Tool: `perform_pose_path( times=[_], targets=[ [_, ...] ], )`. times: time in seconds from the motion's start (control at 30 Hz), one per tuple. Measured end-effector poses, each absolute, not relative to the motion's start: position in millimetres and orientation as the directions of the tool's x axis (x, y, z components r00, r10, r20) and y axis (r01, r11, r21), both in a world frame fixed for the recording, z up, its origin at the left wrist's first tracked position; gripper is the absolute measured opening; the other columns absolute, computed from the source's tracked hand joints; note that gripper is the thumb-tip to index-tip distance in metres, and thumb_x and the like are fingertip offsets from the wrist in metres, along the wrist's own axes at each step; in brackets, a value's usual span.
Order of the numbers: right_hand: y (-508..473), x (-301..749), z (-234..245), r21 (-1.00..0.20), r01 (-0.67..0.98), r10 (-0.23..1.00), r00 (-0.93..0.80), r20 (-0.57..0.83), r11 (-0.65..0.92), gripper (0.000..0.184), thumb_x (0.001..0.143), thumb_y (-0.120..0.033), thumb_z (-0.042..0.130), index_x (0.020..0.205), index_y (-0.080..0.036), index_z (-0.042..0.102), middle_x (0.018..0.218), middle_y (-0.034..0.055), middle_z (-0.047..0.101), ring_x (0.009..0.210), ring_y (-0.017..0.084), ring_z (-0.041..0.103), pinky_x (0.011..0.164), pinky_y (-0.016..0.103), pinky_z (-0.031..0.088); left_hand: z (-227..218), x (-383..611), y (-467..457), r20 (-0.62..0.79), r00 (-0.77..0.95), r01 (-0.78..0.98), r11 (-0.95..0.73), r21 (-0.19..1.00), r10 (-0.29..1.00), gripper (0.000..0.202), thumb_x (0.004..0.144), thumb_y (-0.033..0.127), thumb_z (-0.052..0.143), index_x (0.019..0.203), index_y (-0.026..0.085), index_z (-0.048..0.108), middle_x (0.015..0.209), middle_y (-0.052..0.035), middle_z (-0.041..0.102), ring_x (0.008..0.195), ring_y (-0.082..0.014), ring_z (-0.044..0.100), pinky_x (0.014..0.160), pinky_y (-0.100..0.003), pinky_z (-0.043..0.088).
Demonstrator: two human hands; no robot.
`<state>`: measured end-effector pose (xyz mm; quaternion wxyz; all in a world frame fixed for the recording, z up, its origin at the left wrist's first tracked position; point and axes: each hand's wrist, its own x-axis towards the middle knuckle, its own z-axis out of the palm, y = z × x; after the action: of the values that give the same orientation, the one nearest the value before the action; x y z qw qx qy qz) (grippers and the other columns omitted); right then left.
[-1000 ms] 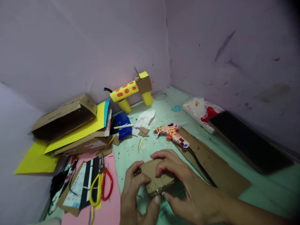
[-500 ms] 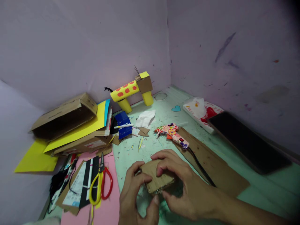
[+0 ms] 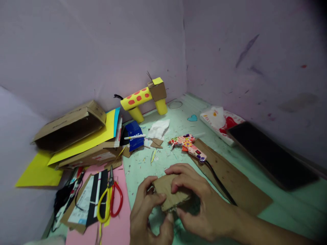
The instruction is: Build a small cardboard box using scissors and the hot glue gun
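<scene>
Between my hands is a small brown cardboard piece (image 3: 170, 194), box-like, with a ragged, shiny near edge. My left hand (image 3: 150, 211) is closed on its left side, fingers along the edge and thumb at the near corner. My right hand (image 3: 196, 200) grips it from the right, with bent fingers on the top and the thumb low at the near edge. The underside of the piece is hidden. Just beyond lies a flower-patterned hot glue gun (image 3: 187, 146), its black cord running under my right forearm.
A cardboard sheet (image 3: 230, 177) lies right, beside a dark flat tablet-like slab (image 3: 270, 153). Scissors (image 3: 109, 197) rest on pink paper (image 3: 122, 224) at left, below stacked boxes (image 3: 68, 126). A yellow spotted cardboard giraffe-like animal (image 3: 143, 97) stands at the back wall near white tissue (image 3: 158, 129).
Both hands keep their hold on the cardboard piece, with only a slight shift of the left fingers. Nothing else has visibly moved.
</scene>
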<state>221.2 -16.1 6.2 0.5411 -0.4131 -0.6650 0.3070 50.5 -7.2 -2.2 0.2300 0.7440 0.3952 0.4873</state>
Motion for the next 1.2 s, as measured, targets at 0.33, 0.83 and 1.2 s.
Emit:
perform_pose_path(
  times=[0.33, 0.83, 1.2],
  targets=[
    [-16.0, 219.0, 7.3, -0.851, 0.221, 0.878, -0.057, 0.476, 0.476, 0.037, 0.054, -0.006, 0.061, 0.086, -0.023, 0.053, 0.113, 0.0105, 0.060, 0.107, 0.027, 0.058, 0.091, 0.043, 0.048, -2.6, 53.1, -9.8, 0.537, 0.205, 0.334, -0.574, 0.747, 0.818, 0.017, 0.079, 0.017, 0.057, 0.093, 0.026, 0.059, 0.121, -0.0086, 0.056, 0.111, -0.0247, 0.058, 0.086, -0.038, 0.049],
    [-7.2, 237.0, 5.1, -0.974, -0.116, 0.959, -0.186, 0.214, 0.195, 0.071, 0.066, -0.039, 0.080, 0.128, -0.026, 0.048, 0.145, 0.0127, 0.040, 0.132, 0.031, 0.042, 0.099, 0.045, 0.043, 20.9, 35.1, 15.1, -0.170, 0.152, -0.324, 0.211, 0.922, 0.974, 0.032, 0.063, 0.032, 0.071, 0.092, 0.020, 0.065, 0.109, -0.0095, 0.068, 0.108, -0.0341, 0.061, 0.089, -0.042, 0.049],
    [1.2, 240.3, 5.1, -0.973, -0.220, 0.971, -0.207, 0.117, 0.070, 0.052, 0.075, -0.046, 0.068, 0.120, -0.021, 0.063, 0.115, 0.0114, 0.062, 0.104, 0.028, 0.058, 0.071, 0.034, 0.051, 17.5, 32.7, 24.7, -0.385, 0.238, -0.442, 0.452, 0.774, 0.892, 0.029, 0.066, 0.027, 0.071, 0.093, 0.017, 0.069, 0.094, -0.0085, 0.072, 0.090, -0.0296, 0.067, 0.081, -0.039, 0.052]
  ],
)
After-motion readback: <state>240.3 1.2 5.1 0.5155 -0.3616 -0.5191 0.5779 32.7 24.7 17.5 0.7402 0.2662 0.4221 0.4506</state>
